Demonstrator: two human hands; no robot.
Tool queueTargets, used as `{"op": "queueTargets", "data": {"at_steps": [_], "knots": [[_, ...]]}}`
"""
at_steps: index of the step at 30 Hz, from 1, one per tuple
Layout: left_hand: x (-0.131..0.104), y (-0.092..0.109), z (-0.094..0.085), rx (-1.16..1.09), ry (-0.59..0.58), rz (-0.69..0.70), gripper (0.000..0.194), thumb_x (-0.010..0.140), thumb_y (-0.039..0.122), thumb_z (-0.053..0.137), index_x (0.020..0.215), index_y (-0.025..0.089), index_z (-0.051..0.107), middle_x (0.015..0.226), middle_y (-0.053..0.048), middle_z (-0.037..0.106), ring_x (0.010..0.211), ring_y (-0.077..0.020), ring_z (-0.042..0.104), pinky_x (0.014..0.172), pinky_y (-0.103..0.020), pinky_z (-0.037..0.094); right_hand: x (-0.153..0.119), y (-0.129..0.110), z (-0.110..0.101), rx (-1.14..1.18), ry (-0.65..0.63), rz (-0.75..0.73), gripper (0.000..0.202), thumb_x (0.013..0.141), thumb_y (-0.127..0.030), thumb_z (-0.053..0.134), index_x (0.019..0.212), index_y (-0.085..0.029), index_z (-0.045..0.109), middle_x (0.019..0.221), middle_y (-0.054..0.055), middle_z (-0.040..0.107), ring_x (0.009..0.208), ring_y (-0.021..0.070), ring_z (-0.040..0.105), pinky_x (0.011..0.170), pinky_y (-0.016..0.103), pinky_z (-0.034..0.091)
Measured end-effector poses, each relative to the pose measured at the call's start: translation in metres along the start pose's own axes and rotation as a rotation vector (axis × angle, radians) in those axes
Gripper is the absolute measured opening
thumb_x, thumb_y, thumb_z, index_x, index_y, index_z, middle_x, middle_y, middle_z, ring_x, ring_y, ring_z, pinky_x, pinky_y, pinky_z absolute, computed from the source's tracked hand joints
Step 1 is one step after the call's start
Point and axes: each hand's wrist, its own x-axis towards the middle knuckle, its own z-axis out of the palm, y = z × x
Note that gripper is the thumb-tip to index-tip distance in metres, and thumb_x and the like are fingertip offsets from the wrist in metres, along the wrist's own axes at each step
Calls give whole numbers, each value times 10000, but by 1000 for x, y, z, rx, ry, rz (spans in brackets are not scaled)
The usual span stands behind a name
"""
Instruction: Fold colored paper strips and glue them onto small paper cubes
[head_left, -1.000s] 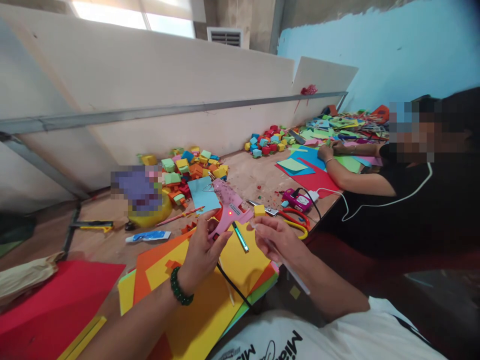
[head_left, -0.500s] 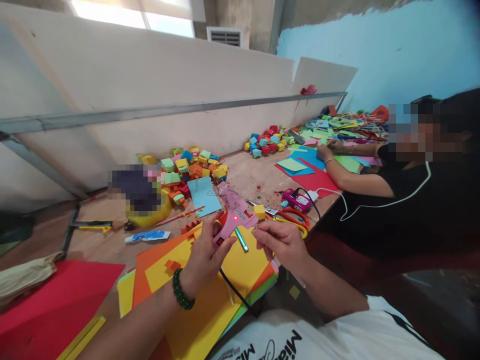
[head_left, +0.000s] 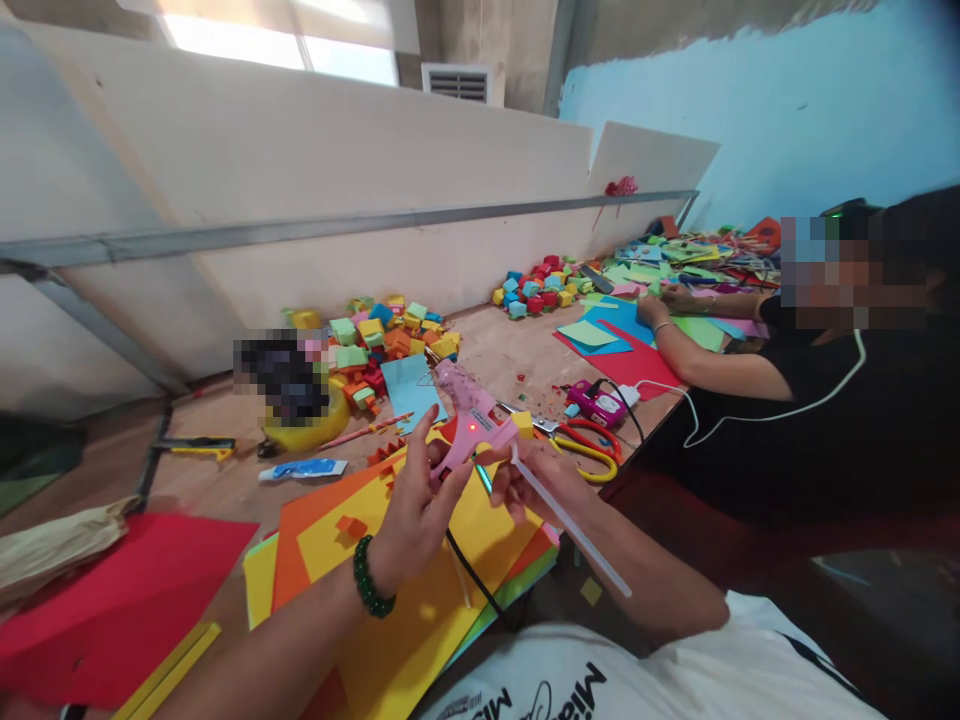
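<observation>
My left hand (head_left: pixel 422 490) is wrapped around the handle of a pink glue gun (head_left: pixel 472 425), whose red light is lit. The gun's nozzle points away, toward the back of the table. Close behind its rear end, my right hand (head_left: pixel 536 480) is closed with bent fingers at a long whitish glue stick (head_left: pixel 574 525). The stick's upper end is by the gun's rear; whether it is inside cannot be made out. Under the hands lie yellow paper sheets (head_left: pixel 405 620), and a shiny teal strip (head_left: pixel 482 474) shows between them. A black cord (head_left: pixel 476 575) runs down from the gun.
Scissors with red and yellow handles (head_left: pixel 589 445) lie right of the gun, near a purple power socket (head_left: pixel 596 402). Folded paper cubes (head_left: pixel 405 335) are heaped behind. A glue tube (head_left: pixel 304 469) and a yellow cutter (head_left: pixel 199 446) lie left. A co-worker (head_left: pixel 840 400) handles paper at right.
My right hand has turned and come nearer the gun's rear. The glue stick, mostly hidden before, now slants in full view across that hand. My left hand keeps hold of the glue gun.
</observation>
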Motion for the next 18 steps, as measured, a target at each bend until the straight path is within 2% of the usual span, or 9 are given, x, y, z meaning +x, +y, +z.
{"op": "queueTargets", "data": {"at_steps": [3, 5, 7, 9, 12, 13, 15, 16, 18], "knots": [[-2, -2, 1, -129, -13, -14, 681, 896, 381, 559, 1489, 237, 257, 793, 15, 486, 678, -136, 462, 639, -271, 395, 4, 9, 2, -51, 118, -105, 495, 701, -524, 735, 1037, -166, 672, 806, 56, 726, 567, 110, 635, 535, 211, 486], [-3, -6, 5, -204, -73, -3, 734, 907, 382, 549, 1519, 258, 164, 832, 4, 519, 709, -141, 497, 672, -282, 426, 5, 13, 10, -64, 74, -206, 520, 656, -490, 789, 1077, -209, 673, 970, 68, 727, 769, 144, 674, 674, 241, 517], [-7, -10, 11, -225, -139, 36, 802, 897, 382, 569, 1531, 261, 93, 887, -16, 562, 753, -151, 537, 716, -303, 457, 4, 14, 22, -42, -2, -289, 533, 616, -518, 810, 1044, -225, 690, 1024, 66, 718, 894, 184, 667, 761, 283, 520], [-12, -9, 18, -196, -174, 77, 860, 878, 376, 602, 1533, 274, 55, 1057, -69, 589, 845, -170, 579, 776, -331, 481, 4, 14, 34, 19, 11, -287, 506, 582, -533, 824, 958, -216, 705, 936, 55, 728, 835, 196, 671, 737, 307, 527], [-20, 3, 21, -76, -209, 84, 889, 868, 363, 611, 1532, 306, 23, 1347, -139, 499, 979, -203, 616, 828, -352, 501, 6, 14, 39, 75, 157, -216, 444, 598, -497, 822, 893, -187, 701, 780, 33, 716, 655, 172, 656, 614, 297, 524], [-22, 10, 19, 2, -243, 81, 877, 875, 368, 595, 1534, 300, 20, 1348, -147, 514, 973, -210, 630, 813, -350, 510, 7, 14, 36, 75, 190, -216, 438, 607, -490, 816, 889, -176, 698, 744, 29, 707, 619, 165, 648, 577, 286, 515], [-24, 23, 8, 231, -325, 122, 812, 886, 404, 559, 1537, 257, 97, 1177, -133, 642, 917, -228, 653, 776, -353, 521, 7, 9, 24, 44, 217, -247, 425, 630, -466, 803, 907, -163, 691, 719, 27, 698, 585, 155, 637, 527, 262, 494], [-23, 29, -1, 365, -349, 158, 790, 868, 442, 571, 1526, 243, 183, 1102, -122, 675, 907, -247, 656, 768, -361, 523, 5, 6, 17, 16, 223, -269, 411, 643, -447, 796, 919, -163, 686, 718, 25, 696, 569, 144, 629, 502, 246, 478], [-19, 35, -23, 609, -317, 198, 705, 834, 518, 579, 1452, 242, 381, 1032, -107, 697, 914, -275, 657, 789, -385, 521, -1, -5, 3, -60, 238, -305, 364, 692, -414, 763, 946, -169, 674, 749, 22, 698, 501, 104, 586, 436, 213, 422]]}}
